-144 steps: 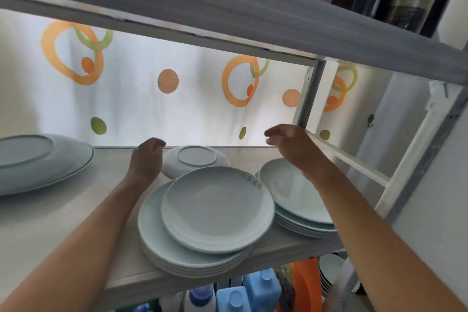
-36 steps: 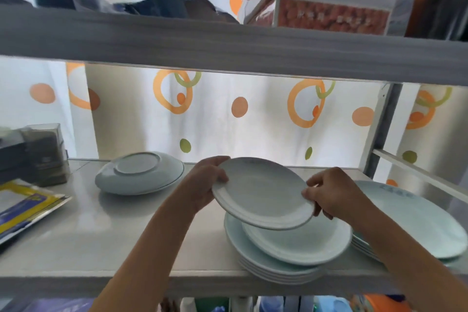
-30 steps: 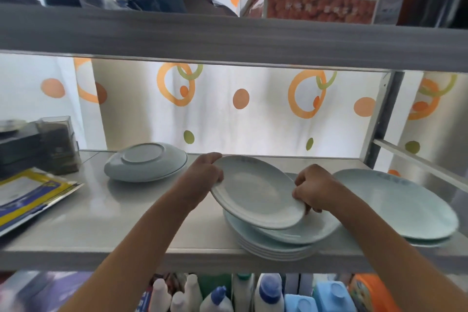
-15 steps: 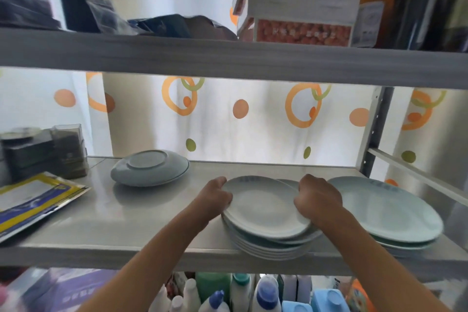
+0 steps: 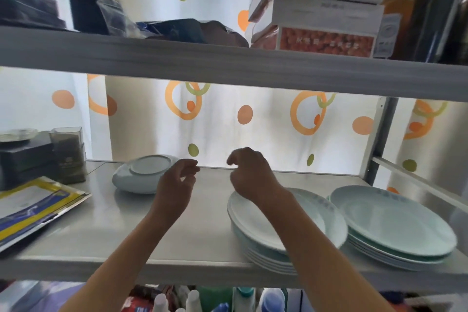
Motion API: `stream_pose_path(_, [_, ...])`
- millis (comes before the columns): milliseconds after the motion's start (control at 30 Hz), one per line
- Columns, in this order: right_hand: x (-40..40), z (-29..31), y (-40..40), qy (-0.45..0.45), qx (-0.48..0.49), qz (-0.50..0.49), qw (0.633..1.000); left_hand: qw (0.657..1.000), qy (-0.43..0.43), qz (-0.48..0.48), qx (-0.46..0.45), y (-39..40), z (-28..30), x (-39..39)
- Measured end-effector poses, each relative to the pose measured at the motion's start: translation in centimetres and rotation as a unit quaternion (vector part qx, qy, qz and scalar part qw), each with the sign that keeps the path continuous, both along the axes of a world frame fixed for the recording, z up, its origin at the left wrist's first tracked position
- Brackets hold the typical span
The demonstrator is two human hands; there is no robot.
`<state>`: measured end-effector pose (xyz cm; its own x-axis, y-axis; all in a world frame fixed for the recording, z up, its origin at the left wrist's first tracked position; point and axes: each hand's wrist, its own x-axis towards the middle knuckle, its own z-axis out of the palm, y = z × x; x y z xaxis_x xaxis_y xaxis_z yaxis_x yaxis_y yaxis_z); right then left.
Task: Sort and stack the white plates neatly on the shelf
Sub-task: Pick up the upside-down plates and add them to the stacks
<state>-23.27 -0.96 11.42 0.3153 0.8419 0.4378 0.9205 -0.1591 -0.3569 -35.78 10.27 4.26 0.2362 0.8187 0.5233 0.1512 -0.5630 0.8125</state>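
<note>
A stack of white plates stands near the front edge of the grey shelf, partly hidden by my right forearm. Right of it stands a second stack of larger white plates. An upside-down white plate lies at the back left. My left hand hovers over the shelf just right of that upturned plate, fingers loosely curled, holding nothing. My right hand is raised above the back edge of the middle stack, fingers loosely curled, also holding nothing.
Dark boxes and a flat yellow-and-blue packet occupy the shelf's left end. The upper shelf board hangs close overhead, carrying boxes and bottles. A metal post stands at the right. Bottles show below.
Both hands set the plate down on the middle stack, let go of it and lifted away toward the back of the shelf, the left hand moving left.
</note>
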Motion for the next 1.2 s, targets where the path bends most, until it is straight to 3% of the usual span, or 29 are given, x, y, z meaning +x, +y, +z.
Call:
stream_pose_path(167, [-6.2,0.1,4.4,0.113,0.094,0.058,0.987,0.998,-0.039,0.058,0.007,3.3,-0.4,-3.6])
stream_pose_path(333, [-9.2,-3.4,10.5,0.234,0.223,0.033,0.946,0.989,-0.083,0.116,-0.025,7.4,-1.3,-6.9])
stream_pose_path(600, [-7.1,-7.8,18.6,0.377,0.153,-0.105,0.907,0.968,0.008,0.239,-0.073,14.0,-2.3,-7.6])
stream_pose_path(700, [-7.4,-10.1,19.9,0.389,0.106,-0.08,0.911,0.96,0.05,0.233,-0.145,15.4,-4.0,-7.4])
stream_pose_path(800, [-7.2,-11.4,20.7,0.339,0.065,-0.082,0.935,0.95,0.085,0.221,-0.205,16.4,-4.5,-7.2])
stream_pose_path(1033, [-5.7,-13.0,21.8,0.317,0.059,-0.047,0.945,0.946,0.127,0.235,-0.182,17.2,-4.8,-7.3])
stream_pose_path(1200, [-5.3,-13.1,21.9,0.355,0.065,-0.027,0.932,0.968,0.086,0.189,-0.14,16.5,-4.5,-6.7])
